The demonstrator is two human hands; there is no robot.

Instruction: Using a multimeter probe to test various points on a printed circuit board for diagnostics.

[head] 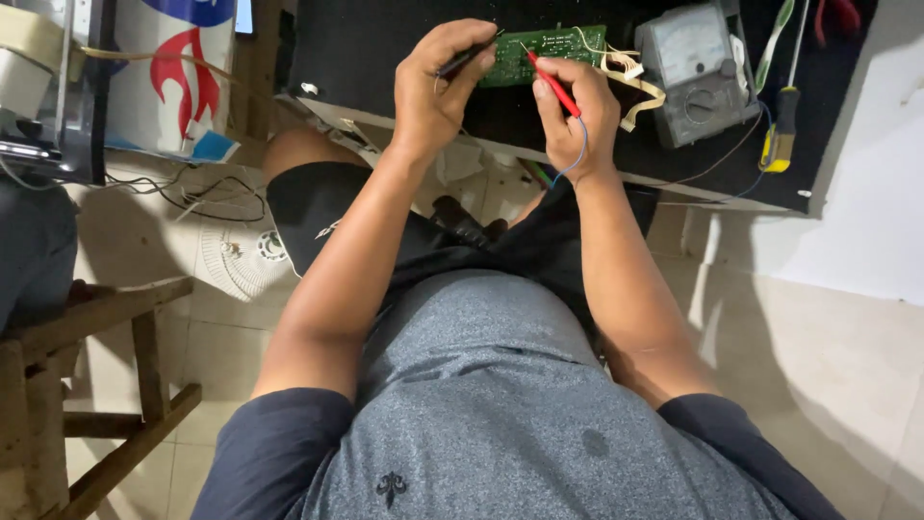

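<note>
Grey shirt [481,385] lay nearest. Beyond, a black probe [465,58] was pinched in the left hand [433,87], a red probe [553,85] in the right hand [577,116], both tips set on the green circuit board [549,48] just ahead; beside the right grip stood an analog multimeter [688,72]. Probing seemed underway; steadiness was needed.

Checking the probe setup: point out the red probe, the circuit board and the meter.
red probe [556,89], head view, on its red shaft.
circuit board [563,45], head view, on its green face.
meter [685,40], head view, on its dial window.
</note>
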